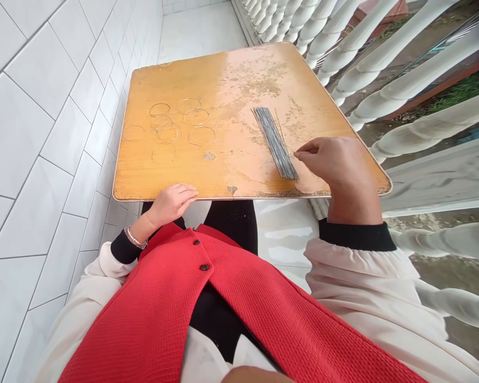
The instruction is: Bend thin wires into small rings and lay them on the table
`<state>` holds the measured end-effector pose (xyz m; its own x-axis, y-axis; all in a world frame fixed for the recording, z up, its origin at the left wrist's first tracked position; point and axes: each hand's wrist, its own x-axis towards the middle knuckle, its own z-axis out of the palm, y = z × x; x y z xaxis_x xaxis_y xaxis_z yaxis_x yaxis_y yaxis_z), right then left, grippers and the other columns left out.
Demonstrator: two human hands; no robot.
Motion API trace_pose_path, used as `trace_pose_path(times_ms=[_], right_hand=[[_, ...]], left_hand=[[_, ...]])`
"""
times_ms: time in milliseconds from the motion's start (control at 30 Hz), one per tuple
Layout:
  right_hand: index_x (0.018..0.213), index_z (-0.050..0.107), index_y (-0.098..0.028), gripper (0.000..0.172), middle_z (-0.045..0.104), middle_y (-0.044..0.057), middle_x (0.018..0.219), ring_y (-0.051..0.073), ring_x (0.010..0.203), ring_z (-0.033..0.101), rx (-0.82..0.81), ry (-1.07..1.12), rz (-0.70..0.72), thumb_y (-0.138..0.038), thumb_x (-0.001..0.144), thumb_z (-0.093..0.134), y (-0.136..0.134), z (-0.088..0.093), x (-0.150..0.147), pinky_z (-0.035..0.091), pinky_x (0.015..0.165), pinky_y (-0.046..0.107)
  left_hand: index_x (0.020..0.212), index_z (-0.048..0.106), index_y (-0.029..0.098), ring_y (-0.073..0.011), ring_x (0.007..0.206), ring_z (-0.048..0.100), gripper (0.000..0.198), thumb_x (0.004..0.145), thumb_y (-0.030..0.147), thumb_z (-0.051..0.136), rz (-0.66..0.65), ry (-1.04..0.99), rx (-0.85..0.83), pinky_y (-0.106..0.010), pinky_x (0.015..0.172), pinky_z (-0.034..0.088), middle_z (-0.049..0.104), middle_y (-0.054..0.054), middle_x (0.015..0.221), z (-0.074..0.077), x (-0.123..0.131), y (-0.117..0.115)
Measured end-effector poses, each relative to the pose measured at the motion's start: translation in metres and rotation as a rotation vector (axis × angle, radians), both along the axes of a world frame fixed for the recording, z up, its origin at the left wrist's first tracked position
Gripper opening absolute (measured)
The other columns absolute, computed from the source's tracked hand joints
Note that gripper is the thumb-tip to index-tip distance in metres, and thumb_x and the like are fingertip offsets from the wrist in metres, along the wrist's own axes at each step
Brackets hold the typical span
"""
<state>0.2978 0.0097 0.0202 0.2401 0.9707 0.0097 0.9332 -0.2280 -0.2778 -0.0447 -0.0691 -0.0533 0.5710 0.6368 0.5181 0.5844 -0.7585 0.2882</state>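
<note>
My right hand (335, 159) is over the right part of the table, thumb and forefinger pinched on a thin wire (280, 125) that lies alongside a bundle. This bundle of straight grey wires (274, 142) rests slantwise on the worn tabletop, just left of my fingertips. Against the near edge of the table, my left hand (174, 203) lies with its fingers stretched out, holding nothing. Several thin wire rings (201, 135) are spread over the left half of the tabletop, some overlapping.
The wooden table (175, 175) has a pale, peeling patch on its right side. A white tiled wall (64, 133) runs along the left. White balusters (403, 93) stand close along the right edge, with ground and plants outside.
</note>
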Motion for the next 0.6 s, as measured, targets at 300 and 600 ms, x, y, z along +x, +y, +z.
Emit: trace_pose_path(times_ms=[300,600], right_hand=[[0.095,0.073,-0.018,0.026,0.077,0.017,0.111,0.027,0.099,0.067,0.046,-0.243,0.075,-0.013,0.083,0.05,0.008,-0.01,0.005,0.039,0.072,0.034],[0.103,0.076,-0.01,0.03,0.075,0.021,0.112,0.026,0.096,0.063,-0.101,-0.274,0.085,-0.015,0.088,0.051,0.017,-0.025,0.012,0.038,0.073,0.033]], left_hand=[[0.113,0.073,0.013,-0.0197,0.106,0.075,0.026,0.101,0.027,0.055,0.103,-0.052,-0.022,-0.033,0.094,0.061,0.079,-0.013,0.114,0.026,-0.01,0.013],[0.107,0.075,0.015,-0.019,0.101,0.077,0.024,0.1,0.027,0.056,0.085,0.015,-0.03,-0.03,0.09,0.062,0.08,-0.011,0.11,0.02,-0.008,0.012]])
